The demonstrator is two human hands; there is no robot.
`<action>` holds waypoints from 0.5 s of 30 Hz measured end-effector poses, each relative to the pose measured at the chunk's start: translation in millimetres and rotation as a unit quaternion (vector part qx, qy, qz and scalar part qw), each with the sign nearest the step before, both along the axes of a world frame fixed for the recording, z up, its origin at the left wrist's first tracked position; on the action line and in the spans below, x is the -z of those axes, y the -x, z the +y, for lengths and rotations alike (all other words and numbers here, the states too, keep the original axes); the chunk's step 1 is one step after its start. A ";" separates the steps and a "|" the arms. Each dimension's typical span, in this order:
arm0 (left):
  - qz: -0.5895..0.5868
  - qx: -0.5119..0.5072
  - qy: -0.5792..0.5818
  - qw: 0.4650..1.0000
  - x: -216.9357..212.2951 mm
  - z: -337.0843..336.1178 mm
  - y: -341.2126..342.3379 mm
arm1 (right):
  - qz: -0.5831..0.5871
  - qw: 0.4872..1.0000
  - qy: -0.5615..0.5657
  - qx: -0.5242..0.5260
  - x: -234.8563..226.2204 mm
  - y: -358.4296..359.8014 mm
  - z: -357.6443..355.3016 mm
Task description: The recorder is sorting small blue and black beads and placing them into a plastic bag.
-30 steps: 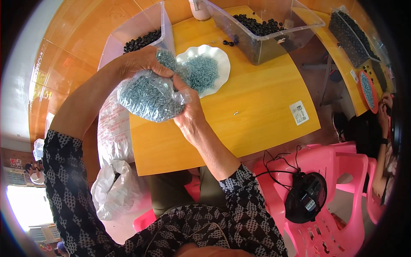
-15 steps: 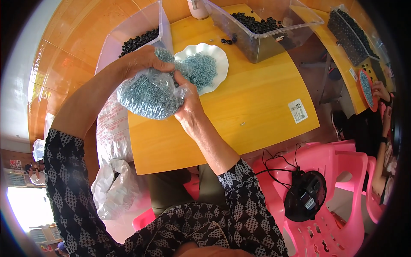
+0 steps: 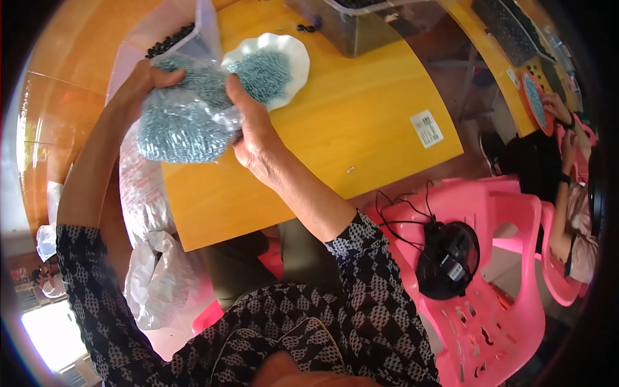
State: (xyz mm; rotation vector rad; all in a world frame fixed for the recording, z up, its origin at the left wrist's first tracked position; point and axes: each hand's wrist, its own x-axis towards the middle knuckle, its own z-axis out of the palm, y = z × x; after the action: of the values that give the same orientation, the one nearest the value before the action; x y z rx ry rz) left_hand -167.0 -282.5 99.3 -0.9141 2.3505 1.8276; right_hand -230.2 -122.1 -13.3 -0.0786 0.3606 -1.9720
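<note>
Both my hands hold a clear plastic bag (image 3: 184,132) full of small bluish-silver metal pieces, screws by their look. My left hand (image 3: 147,82) grips its far left side, the thumb lying over the top. On the opposite side my right hand (image 3: 256,132) pinches gathered plastic, thumb pointing up. Pieces show through the film between the two hands. Just beyond the right thumb, a white scalloped plate (image 3: 301,68) carries a heap of the same pieces (image 3: 261,74). The bag hangs above the table's left part, beside the plate; the left fingers are partly hidden behind it.
A clear bin (image 3: 209,29) of black round parts (image 3: 169,42) stands beyond my left hand, another bin (image 3: 351,32) farther right. The yellow table (image 3: 361,122) bears a label (image 3: 427,128). A black fan (image 3: 448,261) lies on a pink chair (image 3: 496,322). Another person's hand (image 3: 553,106) holds an orange plate (image 3: 536,103).
The view has shifted, so the table and plate appear farther up and left. My hands have spread apart, and the bag's upper part between them looks wider.
</note>
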 end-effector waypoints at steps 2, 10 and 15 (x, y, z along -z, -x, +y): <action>0.016 -0.022 -0.017 0.999 6.0 -4.3 -13.2 | 0.063 0.997 -0.024 -0.032 6.2 1.6 13.6; 0.053 -0.048 -0.022 0.997 5.7 -9.1 -38.6 | 0.763 0.455 -0.253 0.383 7.1 45.9 117.1; 0.055 -0.035 -0.032 0.997 17.9 -12.3 -45.2 | 0.870 0.306 -0.294 0.250 47.6 52.5 130.3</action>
State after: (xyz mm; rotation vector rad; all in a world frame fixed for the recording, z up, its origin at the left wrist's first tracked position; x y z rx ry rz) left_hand -121.8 -294.8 81.4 -0.9245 2.3347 2.0162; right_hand -282.7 8.3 -60.9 -1.8856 2.6961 -1.1089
